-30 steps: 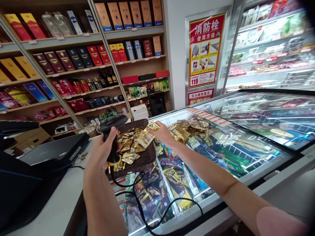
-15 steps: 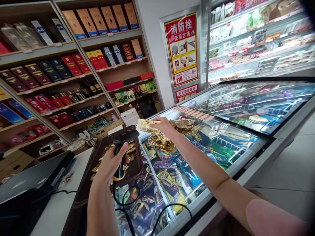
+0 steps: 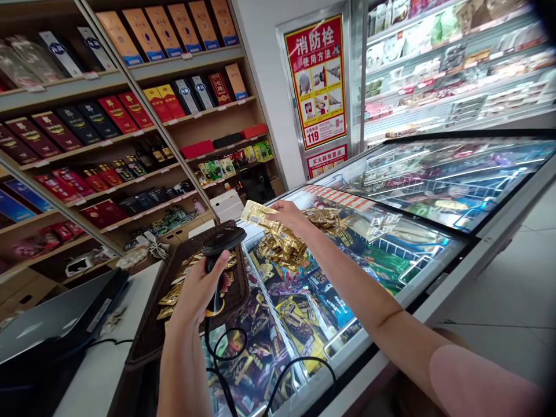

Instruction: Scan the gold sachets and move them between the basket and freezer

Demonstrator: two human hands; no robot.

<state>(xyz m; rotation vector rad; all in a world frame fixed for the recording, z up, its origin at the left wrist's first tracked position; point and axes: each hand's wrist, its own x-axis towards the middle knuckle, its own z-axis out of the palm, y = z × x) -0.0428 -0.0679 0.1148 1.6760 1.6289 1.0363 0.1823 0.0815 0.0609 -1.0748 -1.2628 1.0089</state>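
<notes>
My left hand (image 3: pixel 204 284) is wrapped round the handle of a black barcode scanner (image 3: pixel 223 240), its head raised over a brown wicker basket (image 3: pixel 145 333). Gold packets (image 3: pixel 174 294) lie in that basket, partly hidden by my wrist. Between the fingers of my right hand (image 3: pixel 289 217) is a gold packet (image 3: pixel 257 214), its printed side facing up and toward the scanner. Directly below it, a heap of similar gold packets (image 3: pixel 282 249) rests on the glass top of a chest freezer (image 3: pixel 438 272). More gold packets (image 3: pixel 325 220) lie behind my right wrist.
Wrapped frozen goods (image 3: pixel 299 330) show through the freezer glass. The scanner's black cable (image 3: pixel 226 382) loops over the near glass. At the left, a dark monitor (image 3: pixel 56 324) stands on a white counter (image 3: pixel 108 353). Shelves of boxes (image 3: pixel 160 104) line the wall behind.
The scanner head has tipped up slightly and shows more of its top. The gold packet in my right hand has tilted a little. The view has shifted slightly.
</notes>
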